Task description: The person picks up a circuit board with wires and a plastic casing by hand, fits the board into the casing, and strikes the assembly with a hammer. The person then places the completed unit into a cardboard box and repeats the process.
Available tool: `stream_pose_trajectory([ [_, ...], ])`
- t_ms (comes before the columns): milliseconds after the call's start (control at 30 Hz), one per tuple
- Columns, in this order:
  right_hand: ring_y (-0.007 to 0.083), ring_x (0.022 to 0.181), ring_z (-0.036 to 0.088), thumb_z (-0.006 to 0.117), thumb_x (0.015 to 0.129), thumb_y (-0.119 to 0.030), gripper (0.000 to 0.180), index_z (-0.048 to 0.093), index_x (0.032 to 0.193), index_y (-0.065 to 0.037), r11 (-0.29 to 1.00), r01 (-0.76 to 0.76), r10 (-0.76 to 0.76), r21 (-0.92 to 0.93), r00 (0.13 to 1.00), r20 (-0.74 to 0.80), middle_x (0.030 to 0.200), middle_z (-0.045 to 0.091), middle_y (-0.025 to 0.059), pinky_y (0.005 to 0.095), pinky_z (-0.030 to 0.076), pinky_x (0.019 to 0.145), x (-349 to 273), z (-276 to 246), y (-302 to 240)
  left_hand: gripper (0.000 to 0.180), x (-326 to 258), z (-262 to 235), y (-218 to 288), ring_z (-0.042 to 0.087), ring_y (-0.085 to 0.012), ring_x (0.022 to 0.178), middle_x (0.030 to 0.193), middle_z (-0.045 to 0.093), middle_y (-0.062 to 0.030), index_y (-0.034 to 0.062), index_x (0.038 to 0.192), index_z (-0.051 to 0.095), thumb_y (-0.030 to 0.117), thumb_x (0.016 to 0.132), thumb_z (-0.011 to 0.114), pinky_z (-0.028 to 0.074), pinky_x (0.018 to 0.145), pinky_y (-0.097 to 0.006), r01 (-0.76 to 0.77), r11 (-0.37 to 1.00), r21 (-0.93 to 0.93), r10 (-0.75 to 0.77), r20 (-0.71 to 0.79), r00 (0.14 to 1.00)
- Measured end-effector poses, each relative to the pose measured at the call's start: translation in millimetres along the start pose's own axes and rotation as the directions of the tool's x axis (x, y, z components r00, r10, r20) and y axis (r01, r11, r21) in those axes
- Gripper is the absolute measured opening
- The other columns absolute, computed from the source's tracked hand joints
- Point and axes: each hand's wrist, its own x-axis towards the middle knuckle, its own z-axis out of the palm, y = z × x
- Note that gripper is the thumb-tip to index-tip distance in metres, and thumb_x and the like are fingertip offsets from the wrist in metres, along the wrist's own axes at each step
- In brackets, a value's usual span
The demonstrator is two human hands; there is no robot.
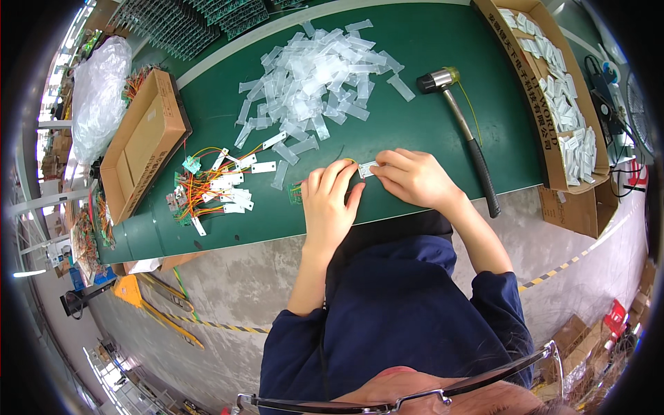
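Observation:
My right hand (pixel 415 178) pinches a small white plastic housing (pixel 367 169) with its fingertips, just above the green table. My left hand (pixel 328 202) is beside it, fingers curled down, with its fingertips at short yellow and red wires (pixel 352 161) by the housing's left end. The thumb is bent inward, and the grip is partly hidden. Under the left hand's outer side shows the edge of a green circuit board (pixel 295 194). To the left lies a bundle of wired boards with white housings (pixel 225 183).
Clear plastic sleeves (pixel 318 72) are heaped at the far middle. A black-handled hammer (pixel 465 124) lies to the right. Farther right stands a cardboard box (pixel 515 72) of white parts. An open cardboard tray (pixel 142 138) tilts at the left, near a plastic bag (pixel 100 97).

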Motion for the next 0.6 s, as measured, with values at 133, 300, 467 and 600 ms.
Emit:
stream_pose_trajectory([
  [133,0.0194,0.074,0.06,0.068,0.078,-0.008,0.016,0.066,0.094,-0.005,1.0,0.001,-0.001,-0.002,1.0,-0.005,0.096,0.059,0.0027,0.033,0.052,0.061,0.3,0.2,0.2,0.037,8.8,-3.4,-12.4,0.052,-0.0198,0.098,0.115,0.063,0.0058,0.0112,0.109,0.068,0.016,0.073,0.078,0.038,0.086,-0.034,-0.037,0.991,-0.13,0.054,0.123,0.991],
  [300,0.0194,0.075,0.061,0.068,0.079,-0.008,0.016,0.066,0.094,-0.005,1.0,-0.012,0.012,-0.005,1.0,0.011,0.096,0.06,0.003,0.0332,0.052,0.062,0.0,-2.0,0.0,0.038,16.7,-7.7,-17.3,0.049,-0.0196,0.1,0.117,0.061,0.0068,0.0147,0.11,0.069,0.019,0.074,0.077,0.038,0.087,-0.034,-0.078,0.991,-0.111,0.099,0.198,0.975],
  [467,0.0227,0.078,0.063,0.067,0.08,-0.005,0.011,0.069,0.091,-0.007,0.93,-0.26,0.243,0.258,0.965,0.097,0.096,0.06,0.0049,0.0333,0.052,0.065,2.8,-7.1,-0.5,0.034,14.6,-9.1,-20.3,0.048,-0.0235,0.1,0.12,0.056,0.0035,0.0208,0.108,0.068,0.026,0.075,0.075,0.037,0.088,-0.038,-0.085,0.995,-0.044,0.092,0.186,0.978],
  [600,0.0196,0.071,0.061,0.067,0.079,0.001,0.016,0.07,0.093,-0.005,0.868,-0.363,0.323,0.339,0.931,0.169,0.093,0.059,0.0038,0.0315,0.049,0.061,17.9,-14.3,-3.6,0.034,9.4,-5.4,-24.0,0.048,-0.0237,0.1,0.12,0.055,0.0025,0.0215,0.108,0.068,0.026,0.075,0.075,0.037,0.088,-0.039,-0.091,0.994,-0.054,0.098,0.141,0.985],
])
